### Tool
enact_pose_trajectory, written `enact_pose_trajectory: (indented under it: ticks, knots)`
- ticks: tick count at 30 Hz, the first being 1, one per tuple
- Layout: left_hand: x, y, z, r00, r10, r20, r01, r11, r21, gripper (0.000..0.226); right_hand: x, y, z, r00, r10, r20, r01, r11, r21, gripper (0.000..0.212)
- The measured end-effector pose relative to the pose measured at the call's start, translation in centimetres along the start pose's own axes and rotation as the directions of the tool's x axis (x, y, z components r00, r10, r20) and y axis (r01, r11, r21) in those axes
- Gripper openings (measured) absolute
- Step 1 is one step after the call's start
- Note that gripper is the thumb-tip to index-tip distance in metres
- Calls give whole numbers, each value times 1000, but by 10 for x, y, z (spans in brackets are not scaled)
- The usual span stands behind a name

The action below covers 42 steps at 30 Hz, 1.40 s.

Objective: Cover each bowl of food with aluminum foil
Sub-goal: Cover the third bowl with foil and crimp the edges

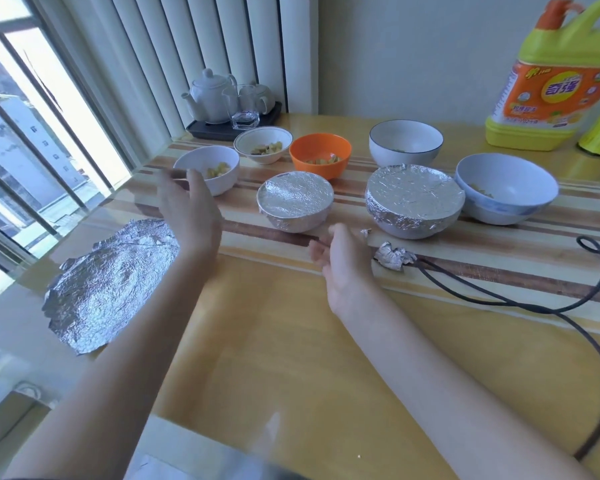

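Two bowls wear foil covers: a small one (296, 201) in the middle and a larger one (414, 199) to its right. Uncovered bowls with food stand around them: a white bowl (207, 169) at the left, a rimmed white bowl (263, 144), an orange bowl (320, 155), a blue-rimmed white bowl (405, 143) and a pale blue bowl (505, 188) at the right. A crinkled foil sheet (113, 282) lies flat at the near left. My left hand (191, 209) hovers open between that sheet and the left white bowl. My right hand (343, 261) is empty, fingers loosely curled, in front of the small covered bowl.
A crumpled foil scrap (394, 257) and a tiny one (365, 232) lie right of my right hand. A black cable (520, 299) loops over the table's right side. A teapot tray (232, 124) stands at the back; a yellow detergent jug (555, 84) at the far right.
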State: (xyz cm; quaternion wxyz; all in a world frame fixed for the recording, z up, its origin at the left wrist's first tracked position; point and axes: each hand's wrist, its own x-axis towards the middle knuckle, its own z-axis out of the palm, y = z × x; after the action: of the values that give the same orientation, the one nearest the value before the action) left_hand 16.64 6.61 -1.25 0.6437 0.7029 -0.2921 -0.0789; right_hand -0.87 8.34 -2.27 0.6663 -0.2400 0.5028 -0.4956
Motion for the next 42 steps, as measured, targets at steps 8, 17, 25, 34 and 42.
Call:
enact_pose_trajectory:
  ticks: [8,17,25,34,42]
  knots:
    - [72,-11,12,863,-436,254,310,855,416,53,-12,8,-6,1000,-24,-6,24,994,-110,13]
    - [61,7,2,881,-395,261,363,917,164,26,-19,9,-10,996,-64,69,77,975,-209,13]
    - [-25,33,-80,838,-291,462,155,938,309,24,-40,-4,-10,915,-296,274,376,872,-313,21]
    - [-113,28,-87,692,-284,664,163,957,239,22,-61,10,-31,895,-301,328,438,727,-529,38]
    - [-88,11,-120,922,179,342,-325,839,436,27,-58,7,-28,689,-666,286,683,464,-564,31]
